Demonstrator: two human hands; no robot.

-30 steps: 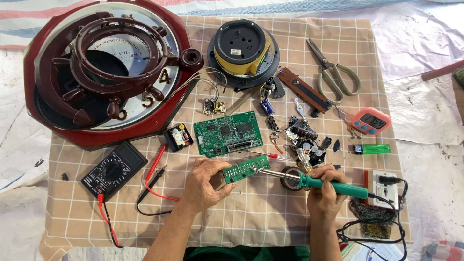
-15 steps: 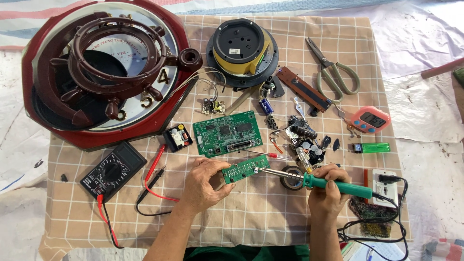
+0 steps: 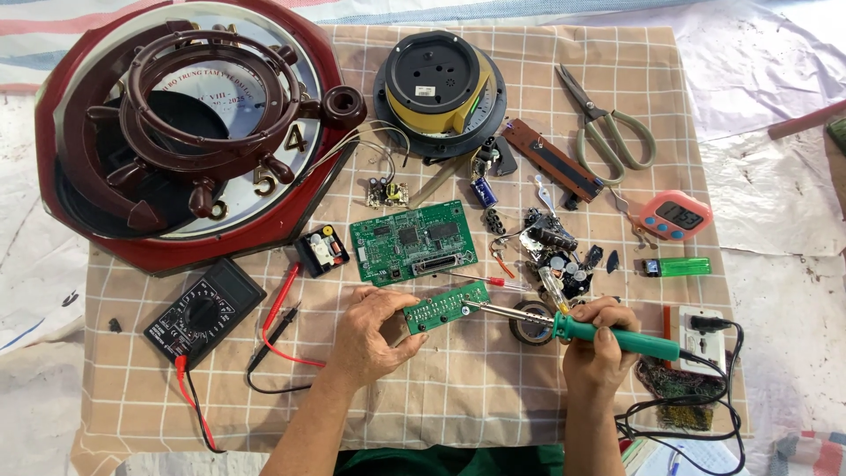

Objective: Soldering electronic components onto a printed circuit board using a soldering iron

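Between your two hands lies the small green circuit board (image 3: 445, 306), long axis running left to right and tilted slightly up at its right end. Your left hand (image 3: 374, 333) pinches its left edge; your right hand (image 3: 599, 339), clamped on the green-handled soldering iron (image 3: 573, 324), aims the tip leftward onto the board's right end. Underneath, a checked cloth (image 3: 458, 388) carries a larger green board (image 3: 412, 241), multimeter (image 3: 203, 311) and scissors (image 3: 604, 128).

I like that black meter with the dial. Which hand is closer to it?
Left. The left hand, holding the small green circuit board, sits just right of the black multimeter. The right hand, gripping the green-handled soldering iron, is much farther right.
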